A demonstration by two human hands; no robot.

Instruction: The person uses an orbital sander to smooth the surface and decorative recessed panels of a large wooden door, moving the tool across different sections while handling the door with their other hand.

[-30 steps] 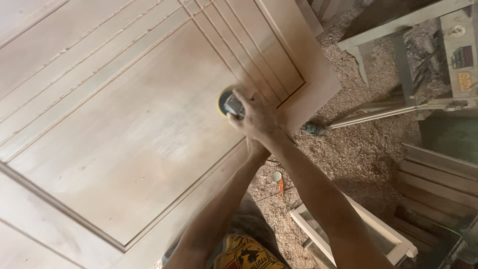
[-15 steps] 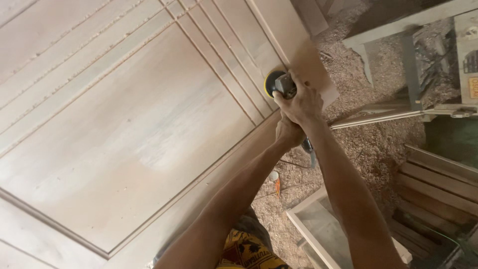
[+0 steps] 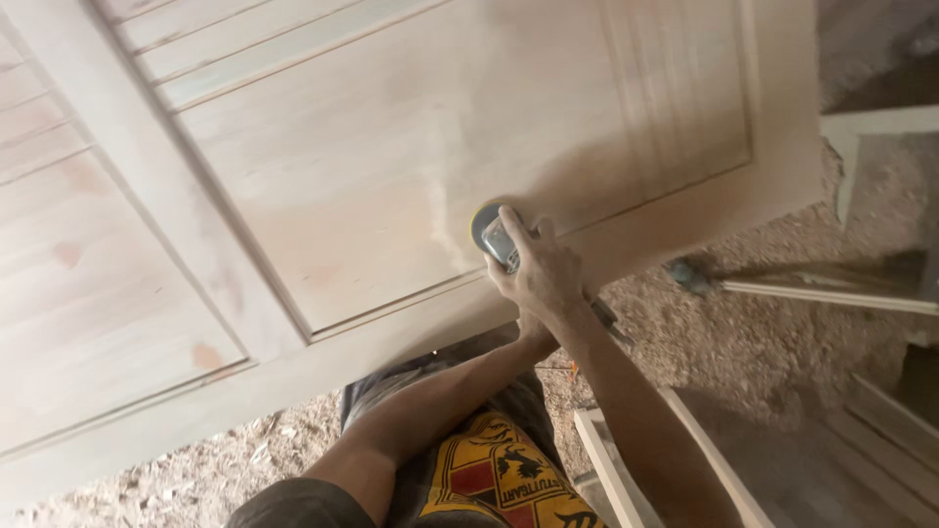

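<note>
Sander [image 3: 492,235] sat flat on the lower edge of the raised panel of the pale wooden door [image 3: 372,166], near the bottom rail. Right hand [image 3: 541,277] was wrapped over its top, fingers closed on it. Left hand [image 3: 528,328] was mostly hidden beneath the right; its grip could not be told. Sawdust [image 3: 743,342] covered the floor below.

A large pale wooden panelled door [image 3: 323,196] lies flat as the work surface, its raised frame rail running along the near edge. A round yellow-rimmed sander [image 3: 492,233] rests on the recessed panel close to that near edge. Below the door, the floor [image 3: 773,332] is covered in sawdust, with pale wooden frames [image 3: 611,460] lying on it.
</note>
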